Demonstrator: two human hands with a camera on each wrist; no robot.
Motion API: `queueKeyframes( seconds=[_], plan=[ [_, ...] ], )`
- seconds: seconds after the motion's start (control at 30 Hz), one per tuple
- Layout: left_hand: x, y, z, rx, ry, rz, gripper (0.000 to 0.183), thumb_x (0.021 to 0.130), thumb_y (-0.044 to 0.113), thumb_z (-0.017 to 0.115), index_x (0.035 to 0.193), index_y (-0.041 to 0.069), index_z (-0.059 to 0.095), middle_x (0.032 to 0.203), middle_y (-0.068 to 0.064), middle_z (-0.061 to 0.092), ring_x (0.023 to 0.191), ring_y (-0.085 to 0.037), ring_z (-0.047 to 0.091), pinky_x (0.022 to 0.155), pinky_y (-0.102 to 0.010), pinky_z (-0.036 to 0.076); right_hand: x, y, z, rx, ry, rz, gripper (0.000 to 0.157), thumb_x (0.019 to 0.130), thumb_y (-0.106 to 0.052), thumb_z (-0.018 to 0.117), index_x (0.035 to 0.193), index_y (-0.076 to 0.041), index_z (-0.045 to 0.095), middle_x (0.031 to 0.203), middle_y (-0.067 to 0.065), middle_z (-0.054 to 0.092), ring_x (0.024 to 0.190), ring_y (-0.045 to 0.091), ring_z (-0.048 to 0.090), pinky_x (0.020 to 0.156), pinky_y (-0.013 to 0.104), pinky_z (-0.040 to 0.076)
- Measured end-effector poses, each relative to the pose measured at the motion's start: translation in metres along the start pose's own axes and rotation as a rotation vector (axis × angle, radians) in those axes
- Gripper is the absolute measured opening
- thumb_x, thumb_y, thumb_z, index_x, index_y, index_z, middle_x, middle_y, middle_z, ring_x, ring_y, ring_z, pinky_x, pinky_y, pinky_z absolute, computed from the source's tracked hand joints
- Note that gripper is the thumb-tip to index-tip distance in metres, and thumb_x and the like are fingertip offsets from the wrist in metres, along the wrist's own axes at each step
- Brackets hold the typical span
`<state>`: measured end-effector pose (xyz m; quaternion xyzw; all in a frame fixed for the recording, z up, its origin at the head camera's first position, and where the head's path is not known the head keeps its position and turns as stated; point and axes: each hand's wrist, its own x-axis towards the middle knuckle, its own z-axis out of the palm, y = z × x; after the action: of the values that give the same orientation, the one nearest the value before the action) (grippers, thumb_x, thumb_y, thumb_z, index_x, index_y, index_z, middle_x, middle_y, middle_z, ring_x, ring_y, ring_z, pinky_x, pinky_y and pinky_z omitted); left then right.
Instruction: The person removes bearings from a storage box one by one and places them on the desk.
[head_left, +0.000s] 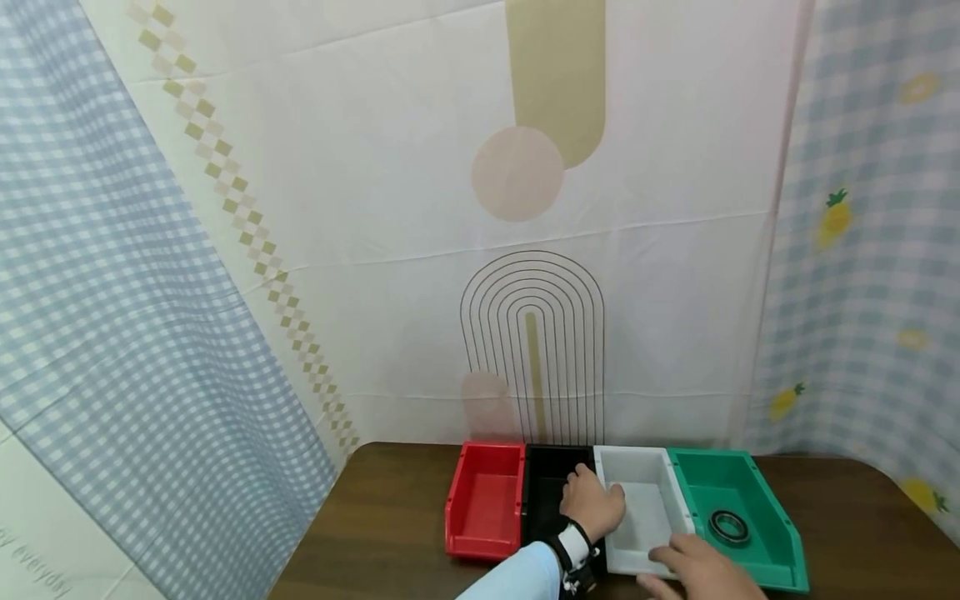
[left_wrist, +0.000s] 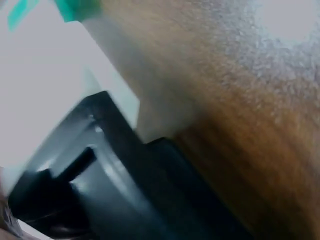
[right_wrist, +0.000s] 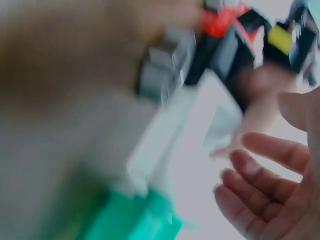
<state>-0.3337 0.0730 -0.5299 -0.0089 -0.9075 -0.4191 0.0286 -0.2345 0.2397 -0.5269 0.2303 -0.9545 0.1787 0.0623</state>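
Note:
In the head view my left hand (head_left: 592, 502) is over the black bin (head_left: 551, 463), close to the white bin (head_left: 647, 504). Its thumb stands apart from its fingers; the fingertips are partly hidden and no held thing shows. My right hand (head_left: 705, 568) is near the front of the white and green bins, its fingers spread. In the right wrist view the right hand (right_wrist: 272, 192) has loosely bent fingers with nothing in them. A black-rimmed ring, which looks like a ball bearing (head_left: 729, 527), lies in the green bin (head_left: 772, 537).
A red bin (head_left: 487, 500) stands at the left end of the row, beside the black one. All the bins sit side by side on a dark wooden table (head_left: 382, 508). Behind the table hangs a patterned white cloth (head_left: 390, 208), with checked curtains (head_left: 165, 275) at the sides.

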Motion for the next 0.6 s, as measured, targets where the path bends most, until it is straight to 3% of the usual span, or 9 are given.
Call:
queueKeyframes(
  seconds=[0.07,0.17,0.3,0.47,0.6],
  plan=[
    [-0.003,0.001,-0.005,0.023,-0.008,0.032,0.064,0.095,0.033,0.072,0.138,-0.011,0.055,0.129,-0.031,0.061,0.116,-0.045,0.061,0.1,-0.062,0.051,-0.002,-0.001,-0.014,-0.045,0.054,0.134,0.038,0.099,-0.058,0.069,0.102,-0.021,0.08,0.085,-0.016,0.059,0.074,-0.004,0.048,0.064,0.024,0.046],
    [-0.01,0.004,-0.013,0.077,-0.02,0.103,0.07,0.095,0.036,0.072,0.143,-0.011,0.053,0.141,-0.031,0.054,0.128,-0.044,0.054,0.11,-0.061,0.046,-0.006,0.011,-0.029,-0.106,0.205,0.151,0.027,0.096,-0.051,0.076,0.099,-0.024,0.08,0.089,-0.012,0.066,0.082,0.004,0.059,0.07,0.03,0.055],
    [-0.027,0.006,-0.026,0.159,-0.065,0.208,0.076,0.097,0.043,0.069,0.15,-0.008,0.049,0.151,-0.023,0.049,0.137,-0.035,0.048,0.117,-0.057,0.041,-0.013,0.037,-0.043,-0.136,0.323,0.152,0.024,0.095,-0.044,0.08,0.099,-0.021,0.081,0.096,-0.005,0.072,0.091,0.02,0.069,0.08,0.045,0.061],
    [-0.056,0.002,-0.04,0.168,-0.2,0.287,0.073,0.099,0.048,0.068,0.153,0.003,0.046,0.149,-0.006,0.047,0.128,-0.017,0.044,0.109,-0.043,0.043,-0.026,0.067,-0.054,-0.127,0.252,0.283,0.038,0.1,-0.046,0.074,0.106,-0.01,0.081,0.098,0.001,0.07,0.09,0.024,0.065,0.078,0.053,0.058],
    [-0.069,0.0,-0.045,0.135,-0.291,0.306,0.071,0.1,0.048,0.066,0.154,0.006,0.045,0.151,-0.002,0.045,0.128,-0.012,0.041,0.106,-0.041,0.04,-0.029,0.077,-0.055,-0.129,0.195,0.336,0.043,0.101,-0.048,0.071,0.107,-0.007,0.08,0.096,0.001,0.068,0.085,0.022,0.062,0.075,0.052,0.056]
  ],
)
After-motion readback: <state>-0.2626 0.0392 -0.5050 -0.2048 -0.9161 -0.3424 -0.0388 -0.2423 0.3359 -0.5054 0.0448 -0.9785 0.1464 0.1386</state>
